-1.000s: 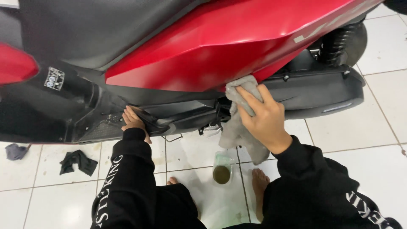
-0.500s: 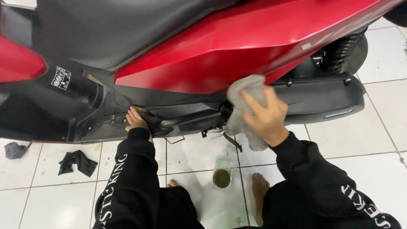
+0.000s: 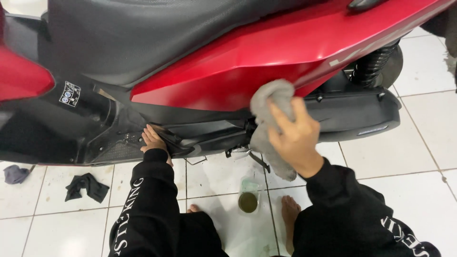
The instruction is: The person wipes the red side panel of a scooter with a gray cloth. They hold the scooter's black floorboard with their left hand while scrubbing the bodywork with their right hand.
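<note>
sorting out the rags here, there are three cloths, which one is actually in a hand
The grey cloth pressed to the red side panel, gripped by the right hand. The black rag and the small grey rag lie loose on the white tiled floor.

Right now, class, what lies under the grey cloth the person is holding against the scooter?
The grey cloth covers part of the red side panel and dark trim; the right hand presses it. The surface beneath it is hidden.
</note>
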